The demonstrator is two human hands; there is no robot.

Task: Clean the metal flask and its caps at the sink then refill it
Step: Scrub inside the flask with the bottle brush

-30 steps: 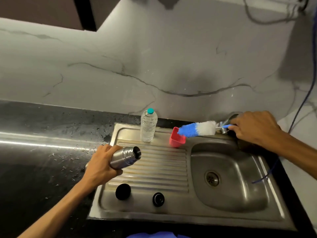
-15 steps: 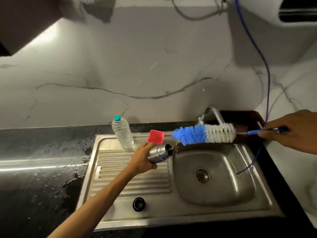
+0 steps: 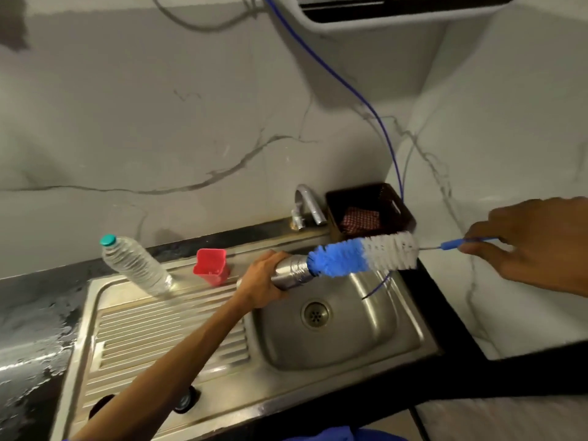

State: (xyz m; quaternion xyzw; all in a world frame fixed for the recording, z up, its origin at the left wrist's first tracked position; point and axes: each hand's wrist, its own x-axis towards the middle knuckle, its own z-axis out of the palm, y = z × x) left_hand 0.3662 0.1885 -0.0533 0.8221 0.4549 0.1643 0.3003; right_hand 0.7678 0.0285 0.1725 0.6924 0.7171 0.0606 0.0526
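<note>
My left hand [image 3: 262,283] grips the metal flask [image 3: 291,272], held on its side over the left edge of the sink basin [image 3: 366,332], mouth pointing right. My right hand [image 3: 528,243] pinches the blue handle of a blue-and-white bottle brush [image 3: 362,257]. The brush's blue tip sits at the flask's mouth. Two black caps lie on the drainboard [image 3: 143,338] near its front edge: one [image 3: 186,399] shows beside my left forearm, the other [image 3: 100,405] is largely hidden by it.
A clear plastic water bottle [image 3: 135,265] with a teal cap and a red cup [image 3: 211,270] stand at the back of the drainboard. The tap [image 3: 307,206] rises behind the basin, beside a dark basket [image 3: 370,208]. A blue cable [image 3: 375,122] hangs down the wall. The black counter at left is wet.
My left hand carried the flask from the drainboard rightward over the basin. My right hand drew the brush out to the right, then brought its blue tip to the flask's mouth.
</note>
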